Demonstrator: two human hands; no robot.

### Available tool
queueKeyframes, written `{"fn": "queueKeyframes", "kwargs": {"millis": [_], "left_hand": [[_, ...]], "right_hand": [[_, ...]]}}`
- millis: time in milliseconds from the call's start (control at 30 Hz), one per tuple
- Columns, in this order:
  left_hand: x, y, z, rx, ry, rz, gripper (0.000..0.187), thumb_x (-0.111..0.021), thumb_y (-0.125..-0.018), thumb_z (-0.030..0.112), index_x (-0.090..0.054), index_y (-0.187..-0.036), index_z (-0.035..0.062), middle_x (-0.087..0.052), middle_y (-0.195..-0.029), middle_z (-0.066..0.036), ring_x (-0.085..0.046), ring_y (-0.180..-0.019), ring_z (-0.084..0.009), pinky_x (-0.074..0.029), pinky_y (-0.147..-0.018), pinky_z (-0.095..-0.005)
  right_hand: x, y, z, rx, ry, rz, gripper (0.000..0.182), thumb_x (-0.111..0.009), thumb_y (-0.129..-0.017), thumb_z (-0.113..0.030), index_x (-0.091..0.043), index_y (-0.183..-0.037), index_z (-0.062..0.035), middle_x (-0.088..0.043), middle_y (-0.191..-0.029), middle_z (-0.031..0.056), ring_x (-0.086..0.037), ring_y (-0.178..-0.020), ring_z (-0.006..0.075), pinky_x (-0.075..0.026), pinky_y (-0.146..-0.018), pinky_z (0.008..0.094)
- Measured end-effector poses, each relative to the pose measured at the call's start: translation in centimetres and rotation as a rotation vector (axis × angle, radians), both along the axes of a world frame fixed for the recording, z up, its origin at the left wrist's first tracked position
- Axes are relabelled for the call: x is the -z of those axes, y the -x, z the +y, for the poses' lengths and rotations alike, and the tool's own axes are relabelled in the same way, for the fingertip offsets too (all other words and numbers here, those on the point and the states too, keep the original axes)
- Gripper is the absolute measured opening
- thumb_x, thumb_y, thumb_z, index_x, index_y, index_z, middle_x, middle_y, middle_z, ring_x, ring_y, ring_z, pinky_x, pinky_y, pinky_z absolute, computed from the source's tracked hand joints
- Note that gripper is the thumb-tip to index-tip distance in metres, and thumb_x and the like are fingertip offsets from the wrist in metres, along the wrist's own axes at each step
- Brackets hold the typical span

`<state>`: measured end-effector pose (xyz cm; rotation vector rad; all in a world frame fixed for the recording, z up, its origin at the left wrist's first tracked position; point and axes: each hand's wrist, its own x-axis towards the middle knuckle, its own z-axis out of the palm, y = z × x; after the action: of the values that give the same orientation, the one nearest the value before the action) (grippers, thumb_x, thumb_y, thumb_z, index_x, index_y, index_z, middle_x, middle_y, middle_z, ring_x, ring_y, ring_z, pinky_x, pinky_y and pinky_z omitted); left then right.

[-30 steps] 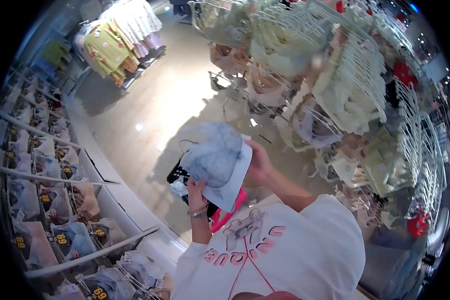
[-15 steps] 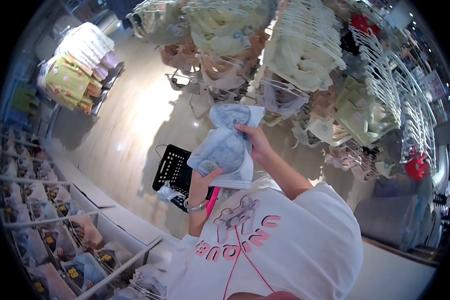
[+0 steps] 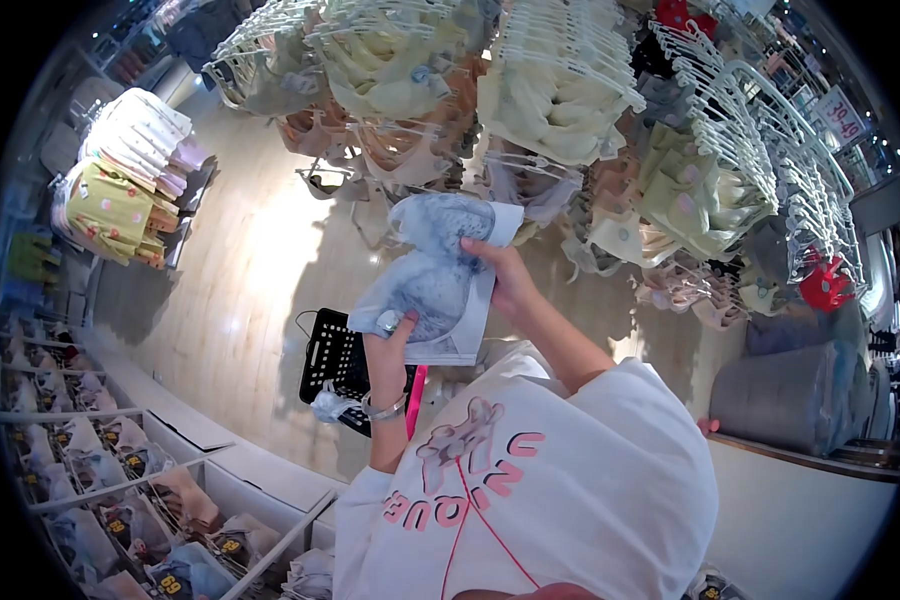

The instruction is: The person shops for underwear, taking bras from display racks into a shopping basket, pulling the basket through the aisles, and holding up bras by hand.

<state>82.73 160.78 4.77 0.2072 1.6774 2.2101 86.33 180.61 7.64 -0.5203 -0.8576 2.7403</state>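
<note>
Pale blue bra on its white card backing, held up in both hands directly above the black basket. Left hand clamped on the bra's lower edge, thumb over the fabric, bracelet at the wrist. Right hand closed on its upper right edge, fingers pinching the card. Beyond the bra, racks of hanging bras on white hangers.

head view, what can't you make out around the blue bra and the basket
- Black basket: head view, its right part is hidden behind the left hand and the blue bra.
- Right hand: fingertips tucked behind the bra.
- Price tags in the shelf bins: too small and warped at the lens edge.
</note>
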Motion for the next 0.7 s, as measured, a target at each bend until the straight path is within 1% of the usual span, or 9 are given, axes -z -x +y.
{"fn": "queueKeyframes", "kwargs": {"millis": [67, 167, 200, 233, 267, 333, 367, 500, 700], "left_hand": [[-0.3, 0.3, 0.4, 0.027, 0.019, 0.021, 0.039, -0.066, -0.078, -0.004, -0.055, -0.116, -0.0009, -0.06, -0.105, -0.006, -0.058, -0.095, -0.0154, -0.047, -0.084, -0.0292], [-0.8, 0.5, 1.2, 0.09, 0.042, -0.014, 0.038, -0.068, -0.077, -0.002, -0.056, -0.114, -0.0015, -0.061, -0.104, -0.006, -0.058, -0.093, -0.015, -0.048, -0.083, -0.0286], [-1.2, 0.6, 1.4, 0.1, 0.055, -0.032, 0.038, -0.069, -0.077, -0.002, -0.056, -0.113, -0.0017, -0.061, -0.104, -0.006, -0.058, -0.092, -0.0148, -0.048, -0.082, -0.0284], [-1.9, 0.4, 1.9, 0.095, 0.019, 0.035, 0.034, -0.069, -0.079, 0.003, -0.057, -0.111, -0.0029, -0.061, -0.103, -0.006, -0.057, -0.09, -0.0137, -0.047, -0.079, -0.0275], [-2.2, 0.4, 2.2, 0.094, 0.04, 0.051, 0.033, -0.069, -0.08, 0.003, -0.057, -0.11, -0.0028, -0.061, -0.101, -0.005, -0.057, -0.089, -0.0133, -0.047, -0.078, -0.0272], [-2.7, 0.6, 2.5, 0.1, 0.074, 0.082, 0.031, -0.069, -0.08, 0.004, -0.058, -0.109, -0.0028, -0.062, -0.099, -0.005, -0.057, -0.086, -0.0124, -0.047, -0.076, -0.0265], [-3.1, 0.8, 2.5, 0.125, 0.079, 0.009, 0.039, -0.071, -0.075, 0.0, -0.058, -0.111, -0.0021, -0.062, -0.103, -0.006, -0.059, -0.09, -0.0138, -0.048, -0.08, -0.0264], [-4.0, 0.9, 2.7, 0.133, 0.035, 0.044, 0.038, -0.071, -0.076, -0.001, -0.057, -0.111, -0.0026, -0.062, -0.103, -0.006, -0.059, -0.09, -0.0138, -0.048, -0.08, -0.0268], [-3.8, 1.1, 1.6, 0.166, -0.107, -0.045, 0.036, -0.07, -0.079, 0.0, -0.057, -0.112, -0.0024, -0.063, -0.104, -0.005, -0.06, -0.091, -0.0135, -0.049, -0.082, -0.0276]], "right_hand": [[0.2, -0.3, 0.8, 0.012, 0.043, -0.012, 0.038, -0.068, -0.081, -0.012, -0.056, -0.117, -0.0031, -0.064, -0.109, 0.0077, -0.062, -0.099, 0.02, -0.049, -0.09, 0.0357], [0.7, -0.2, 2.5, 0.057, 0.183, -0.027, 0.032, -0.067, -0.08, -0.007, -0.058, -0.111, -0.0039, -0.065, -0.104, 0.0058, -0.063, -0.093, 0.0192, -0.051, -0.086, 0.0341], [0.5, -0.3, 2.6, 0.109, 0.102, -0.024, 0.032, -0.067, -0.08, -0.007, -0.058, -0.111, -0.0039, -0.065, -0.103, 0.0059, -0.063, -0.092, 0.0191, -0.051, -0.085, 0.0338], [-0.1, -0.4, 2.6, 0.155, 0.024, -0.017, 0.031, -0.067, -0.08, -0.007, -0.058, -0.11, -0.0038, -0.065, -0.102, 0.0059, -0.064, -0.092, 0.0191, -0.051, -0.084, 0.0335], [-0.4, -0.4, 2.8, 0.201, -0.057, -0.01, 0.031, -0.067, -0.08, -0.007, -0.059, -0.11, -0.0037, -0.065, -0.102, 0.006, -0.064, -0.091, 0.019, -0.052, -0.083, 0.0332], [-0.2, -0.3, 3.2, 0.306, -0.126, 0.001, 0.031, -0.067, -0.08, -0.005, -0.059, -0.11, -0.0034, -0.065, -0.102, 0.0063, -0.064, -0.091, 0.0186, -0.052, -0.082, 0.0325], [0.4, -0.1, 3.7, 0.344, -0.138, -0.009, 0.031, -0.067, -0.08, -0.004, -0.058, -0.11, -0.0024, -0.065, -0.102, 0.0065, -0.064, -0.092, 0.0184, -0.052, -0.082, 0.0325], [0.7, 0.2, 4.3, 0.383, -0.15, -0.027, 0.032, -0.066, -0.08, -0.002, -0.058, -0.11, -0.0008, -0.065, -0.104, 0.0067, -0.063, -0.093, 0.0182, -0.051, -0.082, 0.0326], [-0.2, 0.9, 4.1, 0.271, -0.066, -0.022, 0.031, -0.064, -0.083, -0.006, -0.058, -0.112, -0.0009, -0.065, -0.105, 0.008, -0.064, -0.093, 0.019, -0.051, -0.085, 0.0324]]}}
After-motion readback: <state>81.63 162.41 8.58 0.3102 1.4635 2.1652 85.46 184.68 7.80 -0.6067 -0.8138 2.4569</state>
